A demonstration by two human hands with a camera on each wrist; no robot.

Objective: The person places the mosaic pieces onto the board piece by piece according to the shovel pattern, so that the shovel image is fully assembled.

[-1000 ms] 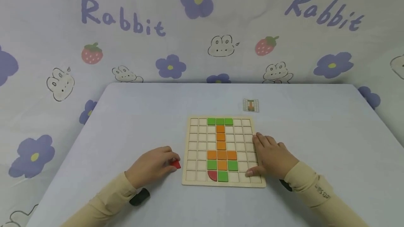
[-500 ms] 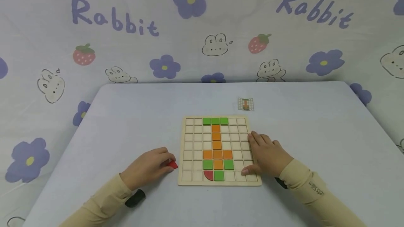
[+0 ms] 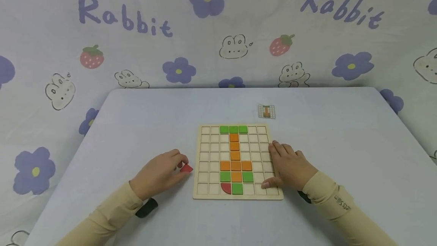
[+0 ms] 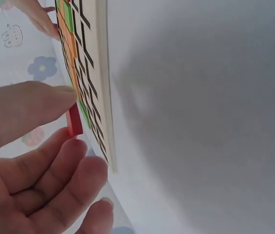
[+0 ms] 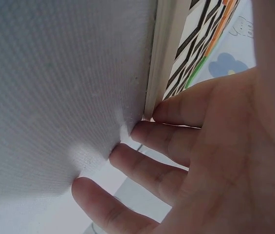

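Observation:
Just left of the wooden grid board (image 3: 208, 192), my left hand (image 3: 158, 172) pinches a red tile (image 3: 186, 168) between thumb and fingers. In the left wrist view the red tile (image 4: 74, 121) shows edge-on under the thumb, and the other fingers spread below it. My right hand (image 3: 293, 166) lies along the board's right edge, its thumb over the bottom right squares. The right wrist view has the fingers (image 5: 166, 139) straight, with tips at the board's side and on the table. Green tiles (image 3: 233, 129), orange tiles (image 3: 235, 165) and a red quarter-round tile (image 3: 226, 188) sit in the grid.
Behind the board lies a small pattern card (image 3: 266, 111) with a similar green and orange figure. The white table (image 3: 150, 124) ends at a cloth backdrop (image 3: 205, 29) printed with flowers, rabbits and strawberries.
The red tile has risen slightly in my left hand and turned so more of its face shows. My right hand stays on the board's edge. The head view has shifted slightly.

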